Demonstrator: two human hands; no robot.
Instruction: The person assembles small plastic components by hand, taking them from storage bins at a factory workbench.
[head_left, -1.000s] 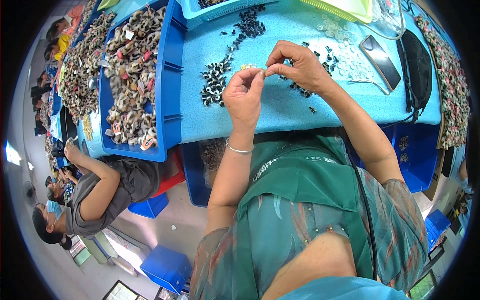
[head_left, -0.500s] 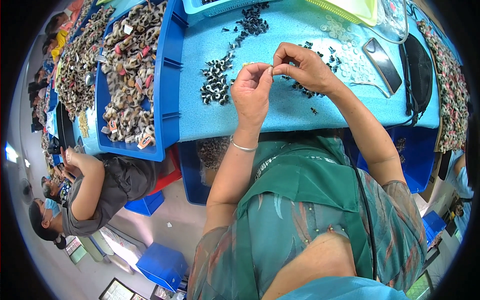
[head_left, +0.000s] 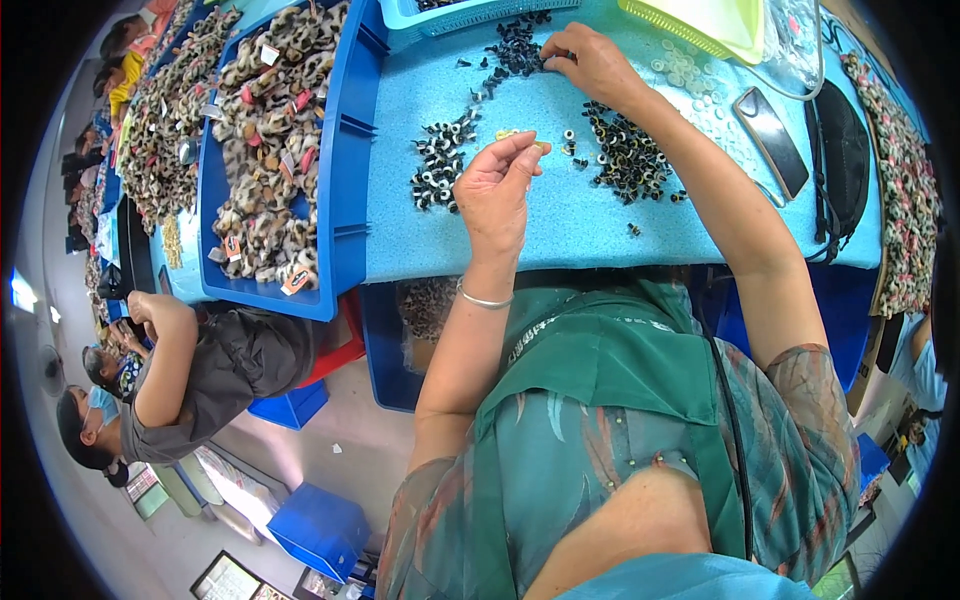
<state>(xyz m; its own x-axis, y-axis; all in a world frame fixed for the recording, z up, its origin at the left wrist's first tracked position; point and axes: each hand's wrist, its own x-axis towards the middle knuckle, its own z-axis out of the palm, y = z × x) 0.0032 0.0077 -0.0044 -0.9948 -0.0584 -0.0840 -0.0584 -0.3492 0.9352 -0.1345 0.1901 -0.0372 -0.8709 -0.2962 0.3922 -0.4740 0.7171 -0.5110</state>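
Note:
My left hand [head_left: 494, 195] is raised over the blue table cover, its thumb and forefinger pinching a small yellowish piece [head_left: 543, 148]. Farther out, my right hand [head_left: 597, 68] has its fingers curled together beside a pile of small black pegs [head_left: 519, 48]; whatever is in its fingertips is hidden. Left of my left hand lies a cluster of black-and-white pieces like toy eyes [head_left: 440, 165]. Beneath my right forearm spreads a heap of black pieces with yellowish rings [head_left: 630, 158]. A few small yellow bits [head_left: 507, 133] lie just beyond my left fingers.
A blue crate [head_left: 345, 205] of furry patterned pieces stands at left. Farther back are a light-blue basket [head_left: 480, 18] and a yellow basket [head_left: 690, 30]. Clear discs [head_left: 682, 72], a phone [head_left: 772, 142] and a black pouch [head_left: 838, 160] lie at right. A co-worker [head_left: 225, 370] sits at left.
My hands were together, fingertips touching. The right hand has moved away to the black pegs, while the left stays nearly in place with the yellowish piece.

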